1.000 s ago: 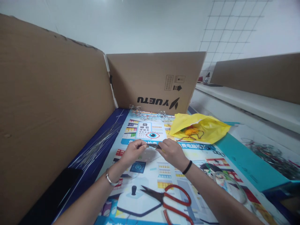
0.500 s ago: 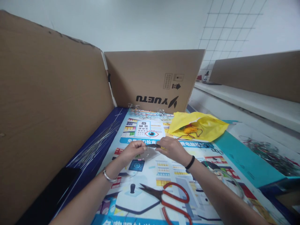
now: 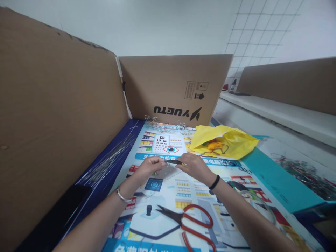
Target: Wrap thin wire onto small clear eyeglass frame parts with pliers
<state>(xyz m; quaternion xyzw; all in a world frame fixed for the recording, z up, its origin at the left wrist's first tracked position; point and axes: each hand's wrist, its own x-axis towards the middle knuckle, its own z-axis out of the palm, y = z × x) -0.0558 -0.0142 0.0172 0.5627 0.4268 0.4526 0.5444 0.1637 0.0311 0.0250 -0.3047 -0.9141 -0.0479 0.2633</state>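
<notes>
My right hand [image 3: 193, 167], with a black band at the wrist, is closed around pliers; their dark narrow jaws [image 3: 173, 161] point left and a bit of yellow handle shows. My left hand [image 3: 151, 166], with a silver bangle, pinches a thin wire [image 3: 169, 170] right at the tips of the jaws. The wire is so fine and pale that its full shape is hard to make out. Below both hands, red-handled scissors [image 3: 181, 218] lie on the printed sheet, blades to the left.
Long straight wires [image 3: 110, 155] lie along the left side beside a dark object [image 3: 60, 210]. A yellow bag [image 3: 231, 141] with orange cord inside sits at the back right. Tangled wire pieces [image 3: 301, 173] are at the far right. Cardboard panels [image 3: 162, 84] stand behind and left.
The view has shifted slightly, moving the surroundings a little to the right. Both hands keep their grip, and the pliers' jaws stay close to the left fingertips.
</notes>
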